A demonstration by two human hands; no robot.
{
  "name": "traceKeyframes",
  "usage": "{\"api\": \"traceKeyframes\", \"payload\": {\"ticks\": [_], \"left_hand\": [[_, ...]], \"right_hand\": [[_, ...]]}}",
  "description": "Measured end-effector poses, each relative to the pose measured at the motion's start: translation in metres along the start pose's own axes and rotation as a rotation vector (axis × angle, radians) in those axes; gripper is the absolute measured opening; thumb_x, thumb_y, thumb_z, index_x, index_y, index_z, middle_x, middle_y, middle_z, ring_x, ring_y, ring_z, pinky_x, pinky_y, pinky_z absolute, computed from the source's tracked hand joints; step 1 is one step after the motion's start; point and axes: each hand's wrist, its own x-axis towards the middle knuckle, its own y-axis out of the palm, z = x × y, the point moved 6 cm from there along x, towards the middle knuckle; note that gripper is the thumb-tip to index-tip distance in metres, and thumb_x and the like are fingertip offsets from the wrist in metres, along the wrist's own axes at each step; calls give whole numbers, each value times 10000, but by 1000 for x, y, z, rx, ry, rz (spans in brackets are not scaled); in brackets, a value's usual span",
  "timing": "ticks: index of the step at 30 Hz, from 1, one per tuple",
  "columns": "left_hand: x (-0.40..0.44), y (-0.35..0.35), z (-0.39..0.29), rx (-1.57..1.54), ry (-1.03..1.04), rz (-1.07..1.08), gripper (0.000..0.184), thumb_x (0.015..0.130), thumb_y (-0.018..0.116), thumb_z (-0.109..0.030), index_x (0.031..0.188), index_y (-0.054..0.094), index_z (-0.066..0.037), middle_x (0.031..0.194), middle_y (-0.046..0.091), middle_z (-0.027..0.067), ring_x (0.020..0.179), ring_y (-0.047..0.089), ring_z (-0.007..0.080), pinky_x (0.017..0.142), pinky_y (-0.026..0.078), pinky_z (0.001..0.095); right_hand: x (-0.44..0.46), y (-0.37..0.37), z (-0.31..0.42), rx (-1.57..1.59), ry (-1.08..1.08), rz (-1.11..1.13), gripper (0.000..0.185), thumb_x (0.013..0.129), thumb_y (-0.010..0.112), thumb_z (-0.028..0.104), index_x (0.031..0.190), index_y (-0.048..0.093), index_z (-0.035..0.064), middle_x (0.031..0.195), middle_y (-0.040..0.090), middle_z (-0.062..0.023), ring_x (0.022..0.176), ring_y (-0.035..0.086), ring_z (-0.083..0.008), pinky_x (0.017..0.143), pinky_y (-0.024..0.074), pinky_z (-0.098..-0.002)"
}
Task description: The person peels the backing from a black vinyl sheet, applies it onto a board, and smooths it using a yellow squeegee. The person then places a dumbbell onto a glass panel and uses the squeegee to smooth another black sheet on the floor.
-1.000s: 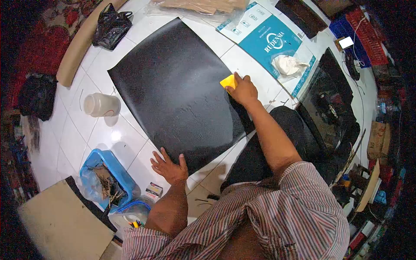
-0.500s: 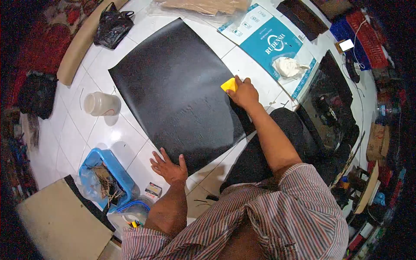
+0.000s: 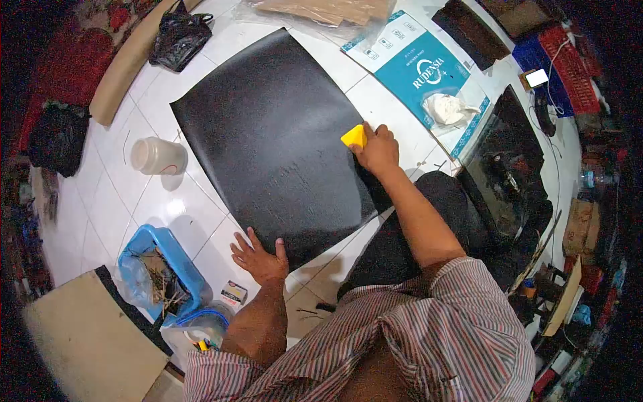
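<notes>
A large black sheet [image 3: 261,120] lies on the white tiled floor, with small wrinkles around its lower middle. My right hand [image 3: 377,149] grips a flat yellow scraper [image 3: 353,137] at the sheet's right edge. At the sheet's lower left corner, my left hand [image 3: 260,258] rests flat with its fingers spread, partly on the floor and holding nothing.
Left of the sheet stands a whitish jar [image 3: 157,157]. A blue basket [image 3: 191,271] of scraps sits at lower left, near a small box [image 3: 234,293]. At upper right a teal and white carton [image 3: 408,60] bears a white bundle [image 3: 447,108].
The view has shifted slightly. Both hands keep nearly the same places on the sheet, and the yellow scraper is still in my right hand, turned a little.
</notes>
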Motion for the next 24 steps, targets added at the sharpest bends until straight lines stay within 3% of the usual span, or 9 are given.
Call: {"api": "traceKeyframes", "payload": {"ticks": [7,19,21,24], "left_hand": [[0,-1,0,-4,-16,30,883,912,554,-625,1583,303,-108,1645,179,239,1510,101,493,1219,42,618],[-1,-2,0,-31,14,-5,853,931,572,-566,1590,286,-107,1650,168,260,1507,107,507,1206,39,635],[-1,0,1,5,-9,8,877,913,568,-610,1586,298,-117,1654,164,220,1512,103,484,1219,61,619],[0,1,0,24,-15,9,872,913,571,-605,1585,302,-120,1652,166,222,1511,105,484,1221,62,616]], "right_hand": [[14,-1,1,93,12,-67,720,824,762,470,1432,554,147,1149,569,-174,1069,590,-352,857,511,-487],[10,3,8,78,-40,-58,702,849,726,484,1432,554,134,1133,574,-181,1039,591,-366,857,498,-500],[9,3,11,71,-32,-78,696,848,728,479,1428,559,133,1137,572,-184,1041,590,-366,857,496,-500],[-10,5,27,47,-163,-13,677,841,741,452,1420,582,139,1135,584,-182,1059,594,-358,891,509,-470]]}}
